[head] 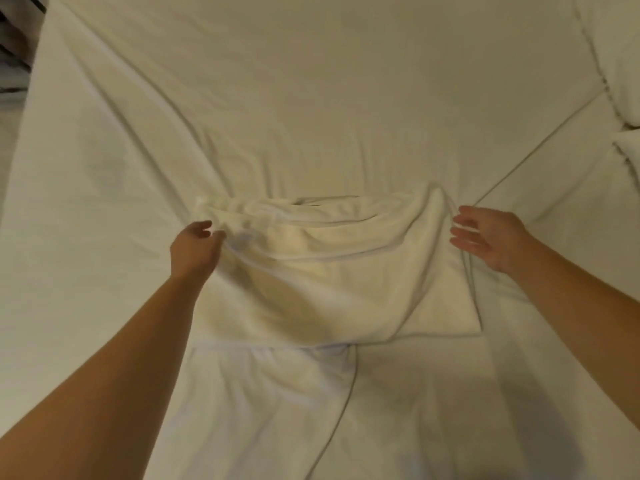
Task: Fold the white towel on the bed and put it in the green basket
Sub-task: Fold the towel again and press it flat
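The white towel (329, 271) lies on the bed (277, 98) in front of me, partly folded into a rumpled rectangle with a loose lower layer trailing toward me. My left hand (195, 249) pinches the towel's far left corner. My right hand (488, 237) hovers just beside the towel's far right corner, fingers spread, holding nothing. The green basket is not in view.
The bed's white sheet is wrinkled, with a seam running diagonally at the right. White pillows (620, 64) lie at the far right edge. The bed's left edge and a dark strip of floor or furniture (14, 39) show at the upper left.
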Demonstrator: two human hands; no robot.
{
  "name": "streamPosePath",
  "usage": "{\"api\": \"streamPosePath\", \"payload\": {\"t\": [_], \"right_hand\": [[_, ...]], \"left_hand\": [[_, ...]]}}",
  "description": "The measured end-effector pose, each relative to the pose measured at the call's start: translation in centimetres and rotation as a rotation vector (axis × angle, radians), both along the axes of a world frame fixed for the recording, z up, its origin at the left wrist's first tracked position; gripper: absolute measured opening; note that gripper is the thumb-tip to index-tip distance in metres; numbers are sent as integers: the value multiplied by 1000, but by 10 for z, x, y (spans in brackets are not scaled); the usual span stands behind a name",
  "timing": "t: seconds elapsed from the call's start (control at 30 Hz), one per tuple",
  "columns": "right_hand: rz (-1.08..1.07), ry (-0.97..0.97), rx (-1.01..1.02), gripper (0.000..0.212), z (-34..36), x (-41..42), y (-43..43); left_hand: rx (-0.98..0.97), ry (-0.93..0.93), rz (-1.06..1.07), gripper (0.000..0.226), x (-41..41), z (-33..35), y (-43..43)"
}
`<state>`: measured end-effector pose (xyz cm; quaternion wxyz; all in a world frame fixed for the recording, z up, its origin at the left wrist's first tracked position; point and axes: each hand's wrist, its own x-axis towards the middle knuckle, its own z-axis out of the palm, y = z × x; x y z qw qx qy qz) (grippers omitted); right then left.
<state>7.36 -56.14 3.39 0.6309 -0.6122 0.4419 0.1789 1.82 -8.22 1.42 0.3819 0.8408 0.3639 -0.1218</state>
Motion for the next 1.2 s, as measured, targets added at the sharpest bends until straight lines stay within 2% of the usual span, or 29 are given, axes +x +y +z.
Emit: {"api": "streamPosePath", "payload": {"t": [0.23,0.5,0.63,0.77,0.93,1.2], "right_hand": [[425,-4,-394,39,-23,-59,-23],[648,59,-503,59,-44,-113,-43],[659,72,-506,61,-56,-127,-48],[613,60,-495,57,-69,-136,-50],[523,60,-452,61,-81,-142,-60],[461,52,-359,48,-99,-147,-82]], "left_hand": [[235,-3,-336,51,-38,-20,-38],[376,-16,-623,62,-37,-22,-101],[431,-30,-792,63,-19,-28,-142],[398,-63,-864,62,8,-31,-190],[400,-122,-992,61,49,-37,-250],[435,-210,-1323,66,104,-41,-361]]}}
